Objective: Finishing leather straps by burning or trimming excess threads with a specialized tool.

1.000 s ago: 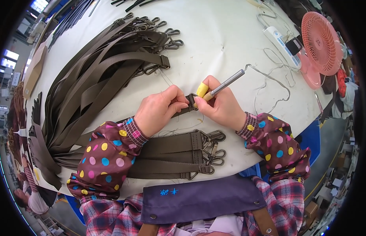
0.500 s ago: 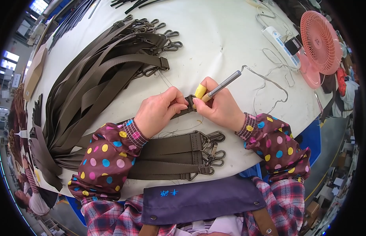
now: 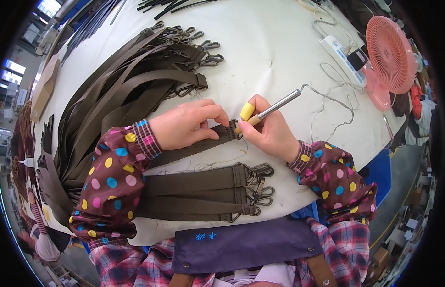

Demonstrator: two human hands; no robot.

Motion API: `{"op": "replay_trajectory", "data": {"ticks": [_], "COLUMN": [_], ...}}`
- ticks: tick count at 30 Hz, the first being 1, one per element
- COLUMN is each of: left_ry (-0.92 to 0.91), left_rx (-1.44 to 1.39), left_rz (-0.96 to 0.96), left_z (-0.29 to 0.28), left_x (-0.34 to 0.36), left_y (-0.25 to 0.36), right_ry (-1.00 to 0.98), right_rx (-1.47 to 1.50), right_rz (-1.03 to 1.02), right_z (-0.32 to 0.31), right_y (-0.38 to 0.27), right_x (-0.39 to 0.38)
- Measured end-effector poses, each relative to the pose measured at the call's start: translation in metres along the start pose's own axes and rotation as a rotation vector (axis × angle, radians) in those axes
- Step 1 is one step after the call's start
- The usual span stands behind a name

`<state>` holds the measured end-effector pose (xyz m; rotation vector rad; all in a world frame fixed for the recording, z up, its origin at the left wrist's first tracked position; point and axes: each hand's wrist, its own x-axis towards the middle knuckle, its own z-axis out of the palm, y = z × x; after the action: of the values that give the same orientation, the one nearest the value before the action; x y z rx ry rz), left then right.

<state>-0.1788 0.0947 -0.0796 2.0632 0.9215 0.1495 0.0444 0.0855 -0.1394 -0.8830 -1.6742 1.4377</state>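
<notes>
My left hand (image 3: 185, 124) is over the olive-brown strap (image 3: 186, 152), its index finger and thumb apart, with the index fingertip beside the stitched end. My right hand (image 3: 264, 131), with a yellow cover on a finger, grips a corded pen-like tool (image 3: 278, 105) of metal and light wood. The tool's lower end is at the strap's stitched end and metal ring (image 3: 236, 129); whether it touches is partly hidden. Nearer me lie several straps with hooks (image 3: 189, 184), with loose threads around them.
Piled straps (image 3: 107, 95) cover the left side of the white table (image 3: 261, 43). Thin black strips are at the top. A pink fan (image 3: 390, 52), power strip (image 3: 344, 60) and cords are at right. Blue bins (image 3: 380, 174) sit below the edge; another person (image 3: 45, 244) is at lower left.
My left hand has shifted left and its thumb and index finger have parted from the strap end, exposing more of the strap. My right hand has moved slightly down and right with the tool.
</notes>
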Motion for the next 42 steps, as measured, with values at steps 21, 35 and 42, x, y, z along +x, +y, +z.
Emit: {"op": "replay_trajectory", "data": {"ticks": [21, 35, 42], "left_ry": [-0.025, -0.025, 0.027], "left_rx": [0.1, 0.146, 0.088], "left_rz": [0.175, 0.132, 0.127], "left_z": [0.006, 0.009, 0.009], "left_x": [0.028, 0.027, 0.022], "left_y": [-0.026, -0.027, -0.025], "right_ry": [-0.062, -0.057, 0.003], "right_rx": [-0.086, -0.168, -0.057], "right_rz": [0.036, 0.026, -0.037], "right_z": [0.003, 0.006, 0.007], "right_y": [-0.013, -0.01, -0.005], "right_x": [0.001, 0.0, 0.002]}}
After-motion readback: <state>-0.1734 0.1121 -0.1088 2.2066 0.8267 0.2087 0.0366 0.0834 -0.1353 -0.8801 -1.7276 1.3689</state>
